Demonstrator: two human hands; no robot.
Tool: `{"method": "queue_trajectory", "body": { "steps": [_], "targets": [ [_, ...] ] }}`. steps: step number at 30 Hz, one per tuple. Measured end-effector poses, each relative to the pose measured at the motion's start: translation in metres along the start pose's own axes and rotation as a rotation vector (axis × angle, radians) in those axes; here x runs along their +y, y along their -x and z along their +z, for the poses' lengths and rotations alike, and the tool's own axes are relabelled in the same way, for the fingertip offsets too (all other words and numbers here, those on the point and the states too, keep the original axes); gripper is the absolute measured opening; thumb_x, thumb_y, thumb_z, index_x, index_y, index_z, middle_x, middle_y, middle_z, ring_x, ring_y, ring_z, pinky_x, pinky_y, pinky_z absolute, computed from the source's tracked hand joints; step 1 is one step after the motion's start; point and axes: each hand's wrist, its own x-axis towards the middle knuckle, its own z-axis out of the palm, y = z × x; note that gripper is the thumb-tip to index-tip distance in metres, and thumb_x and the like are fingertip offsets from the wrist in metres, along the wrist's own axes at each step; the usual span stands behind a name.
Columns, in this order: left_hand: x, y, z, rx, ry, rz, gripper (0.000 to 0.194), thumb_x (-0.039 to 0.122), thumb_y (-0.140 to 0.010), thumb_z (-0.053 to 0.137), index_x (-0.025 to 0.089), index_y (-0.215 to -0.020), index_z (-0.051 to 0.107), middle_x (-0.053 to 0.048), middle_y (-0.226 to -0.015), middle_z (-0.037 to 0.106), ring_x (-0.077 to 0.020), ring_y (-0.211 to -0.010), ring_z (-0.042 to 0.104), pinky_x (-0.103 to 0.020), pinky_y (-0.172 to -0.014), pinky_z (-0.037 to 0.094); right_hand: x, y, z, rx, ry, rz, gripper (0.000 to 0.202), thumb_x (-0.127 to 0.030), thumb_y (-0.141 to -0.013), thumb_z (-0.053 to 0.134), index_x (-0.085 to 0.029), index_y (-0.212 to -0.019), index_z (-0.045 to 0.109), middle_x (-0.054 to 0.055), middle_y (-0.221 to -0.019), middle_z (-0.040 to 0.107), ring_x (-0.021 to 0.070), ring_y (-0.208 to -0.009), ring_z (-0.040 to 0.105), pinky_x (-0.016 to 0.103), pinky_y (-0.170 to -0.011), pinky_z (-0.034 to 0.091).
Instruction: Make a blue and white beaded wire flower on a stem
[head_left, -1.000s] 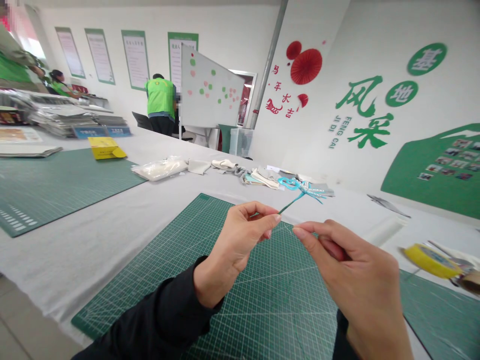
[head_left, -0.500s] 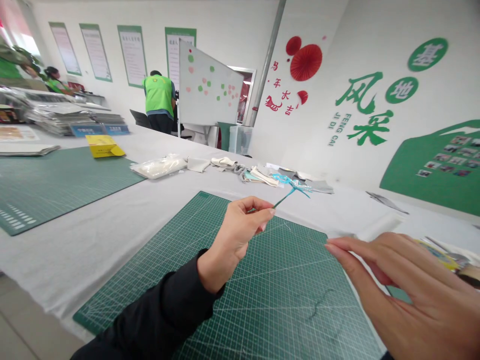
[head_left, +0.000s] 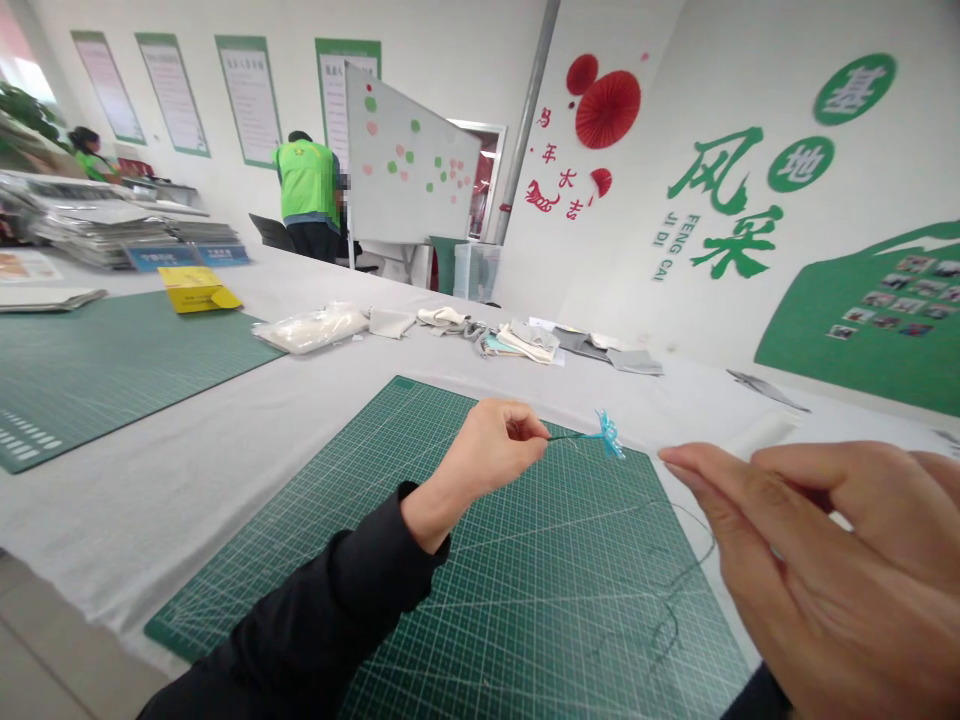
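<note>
left hand (head_left: 480,448) has blue flower (head_left: 610,437) by its stem (head_left: 568,437); right hand (head_left: 832,560) pinched closed.
flower in the air over mat (head_left: 465,560) near its far right corner, head pointing right. left thumb and fingers closed on stem. right thumb and index tips together by that corner; can't tell if they grip the dark thread (head_left: 677,625) looping near mat's right edge.

My right hand (head_left: 832,560) runs off the right edge; my left hand (head_left: 491,448) covers the stem (head_left: 568,437) partly; the thread (head_left: 712,546) blurs.
</note>
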Motion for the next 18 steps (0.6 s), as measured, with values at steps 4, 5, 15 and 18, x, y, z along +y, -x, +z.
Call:
{"method": "queue_trajectory", "body": {
  "steps": [4, 5, 15, 18],
  "targets": [
    [0.001, 0.0, -0.005, -0.075, -0.112, 0.037, 0.007, 0.015, -0.069, 0.061, 0.013, -0.067, 0.067, -0.002, -0.065, 0.064, -0.0115, -0.06, 0.057, -0.023, -0.055, 0.042, 0.008, 0.003, 0.002, -0.006, 0.068, -0.021, 0.018, -0.021, -0.078, 0.07, -0.027, -0.094, 0.066, 0.001, -0.074, 0.051, 0.0173, -0.067, 0.043, 0.035, -0.066, 0.039],
    [0.001, 0.0, -0.006, -0.096, -0.128, 0.038, 0.007, 0.014, -0.068, 0.061, 0.013, -0.067, 0.067, -0.002, -0.065, 0.064, -0.0115, -0.059, 0.057, -0.023, -0.055, 0.042, 0.01, 0.004, 0.002, 0.004, 0.074, -0.022, 0.019, -0.021, -0.077, 0.071, -0.028, -0.094, 0.066, 0.001, -0.073, 0.051, 0.0172, -0.067, 0.042, 0.035, -0.066, 0.039],
    [0.007, -0.001, -0.022, -0.318, -0.223, 0.032, 0.013, 0.009, -0.065, 0.057, 0.012, -0.069, 0.069, -0.003, -0.066, 0.065, -0.0112, -0.059, 0.057, -0.022, -0.055, 0.042, 0.019, 0.003, 0.007, 0.027, 0.054, 0.034, 0.011, -0.024, -0.077, 0.072, -0.027, -0.086, 0.067, -0.001, -0.069, 0.048, 0.0152, -0.065, 0.04, 0.033, -0.064, 0.036],
    [0.008, -0.001, -0.024, -0.396, -0.249, 0.081, 0.014, 0.009, -0.066, 0.057, 0.013, -0.069, 0.07, -0.003, -0.069, 0.065, -0.0109, -0.059, 0.057, -0.022, -0.055, 0.042, 0.02, 0.001, 0.012, 0.062, -0.002, 0.03, 0.014, -0.022, -0.077, 0.073, -0.027, -0.089, 0.069, -0.001, -0.069, 0.049, 0.0141, -0.064, 0.04, 0.031, -0.063, 0.036]
  ]
}}
